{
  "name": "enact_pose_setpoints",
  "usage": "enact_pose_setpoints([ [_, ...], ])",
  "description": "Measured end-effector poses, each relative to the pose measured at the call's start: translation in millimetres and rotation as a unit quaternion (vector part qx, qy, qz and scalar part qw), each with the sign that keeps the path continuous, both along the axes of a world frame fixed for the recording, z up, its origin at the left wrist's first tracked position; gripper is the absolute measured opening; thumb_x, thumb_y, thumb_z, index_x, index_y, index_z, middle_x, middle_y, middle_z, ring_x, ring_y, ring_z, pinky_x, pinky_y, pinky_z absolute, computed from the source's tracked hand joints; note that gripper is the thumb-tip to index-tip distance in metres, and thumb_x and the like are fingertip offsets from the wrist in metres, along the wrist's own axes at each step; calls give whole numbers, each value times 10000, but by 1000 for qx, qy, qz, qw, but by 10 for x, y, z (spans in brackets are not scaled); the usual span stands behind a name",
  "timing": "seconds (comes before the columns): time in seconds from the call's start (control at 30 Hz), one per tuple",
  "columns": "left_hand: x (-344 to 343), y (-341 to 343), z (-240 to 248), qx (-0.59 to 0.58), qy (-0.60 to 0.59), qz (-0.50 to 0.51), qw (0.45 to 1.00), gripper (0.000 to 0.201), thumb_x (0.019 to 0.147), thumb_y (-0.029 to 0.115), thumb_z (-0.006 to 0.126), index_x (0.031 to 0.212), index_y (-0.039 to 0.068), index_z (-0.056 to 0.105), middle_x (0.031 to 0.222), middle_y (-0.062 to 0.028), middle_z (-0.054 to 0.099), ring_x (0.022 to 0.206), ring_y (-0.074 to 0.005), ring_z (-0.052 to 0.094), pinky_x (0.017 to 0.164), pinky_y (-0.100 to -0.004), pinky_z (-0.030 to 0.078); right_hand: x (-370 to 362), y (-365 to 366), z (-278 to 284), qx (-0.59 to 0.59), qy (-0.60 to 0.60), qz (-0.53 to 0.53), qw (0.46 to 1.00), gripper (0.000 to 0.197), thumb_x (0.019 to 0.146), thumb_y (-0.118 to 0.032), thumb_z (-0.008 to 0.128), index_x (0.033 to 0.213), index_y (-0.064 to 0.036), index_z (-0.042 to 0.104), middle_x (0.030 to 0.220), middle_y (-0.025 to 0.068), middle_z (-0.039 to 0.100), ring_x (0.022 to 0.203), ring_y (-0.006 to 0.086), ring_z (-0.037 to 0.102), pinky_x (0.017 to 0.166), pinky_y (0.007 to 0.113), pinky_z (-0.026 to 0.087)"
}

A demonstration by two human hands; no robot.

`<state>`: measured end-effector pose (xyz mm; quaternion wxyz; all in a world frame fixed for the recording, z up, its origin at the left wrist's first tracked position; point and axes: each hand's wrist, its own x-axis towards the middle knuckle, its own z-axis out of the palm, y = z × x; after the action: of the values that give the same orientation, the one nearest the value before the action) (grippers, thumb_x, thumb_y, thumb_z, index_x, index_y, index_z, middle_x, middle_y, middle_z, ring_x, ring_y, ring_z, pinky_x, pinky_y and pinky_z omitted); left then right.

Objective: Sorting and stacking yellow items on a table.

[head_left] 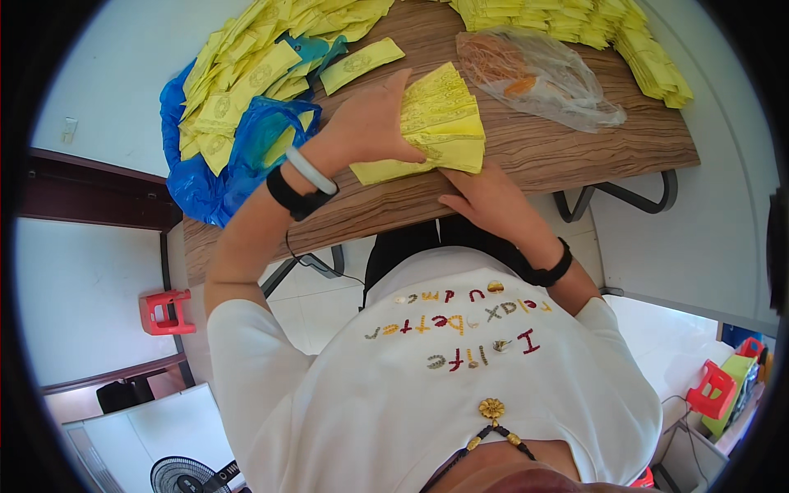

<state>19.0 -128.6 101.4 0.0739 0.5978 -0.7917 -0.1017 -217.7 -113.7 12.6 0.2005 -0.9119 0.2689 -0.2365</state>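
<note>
A fanned bundle of yellow paper packets [444, 123] with dark printed patterns is held over the near part of the table. My left hand [370, 123] is closed around its left side, thumb across the lower end. My right hand [486, 201] is at the table's front edge, just below the bundle. Its thumb is stretched out and apart from the packets, while its other fingers are partly hidden at the bundle's lower edge. One loose yellow packet [362, 64] lies flat just beyond my left hand.
On the wood-grain table [567, 160], a blue plastic bag [193, 185] overflows with yellow packets at the left. A clear bag of tan rubber bands [526, 74] lies right of the bundle. Stacked packets [649, 62] line the far right. Red stools [167, 312] and a fan [185, 475] stand below.
</note>
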Motion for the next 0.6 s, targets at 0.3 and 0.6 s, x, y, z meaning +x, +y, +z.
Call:
enact_pose_setpoints([
  [0.3, -72, 114, -261, -84, -114, 9, 990, 891, 571, 447, 862, 1219, -24, 470, 1063, -196, 583, 1051, -374, 589, 910, -413, 503, -358, -250, 119, 198, -103, -139, 965, 362, 989, -212, 578, 1284, -3, 562, 1244, 151, 622, 1112, 282, 607, 975, 339, 453],
  [0.6, -57, 76, -291, -127, -101, -1, 987, 804, 543, 461, 876, 1095, 10, 505, 1011, -177, 613, 985, -344, 631, 836, -410, 529, 542, -742, -40, 415, -373, -65, 827, 526, 1078, -433, 342, 1441, -69, 457, 1413, 122, 485, 1287, 202, 472, 1090, 304, 362],
])
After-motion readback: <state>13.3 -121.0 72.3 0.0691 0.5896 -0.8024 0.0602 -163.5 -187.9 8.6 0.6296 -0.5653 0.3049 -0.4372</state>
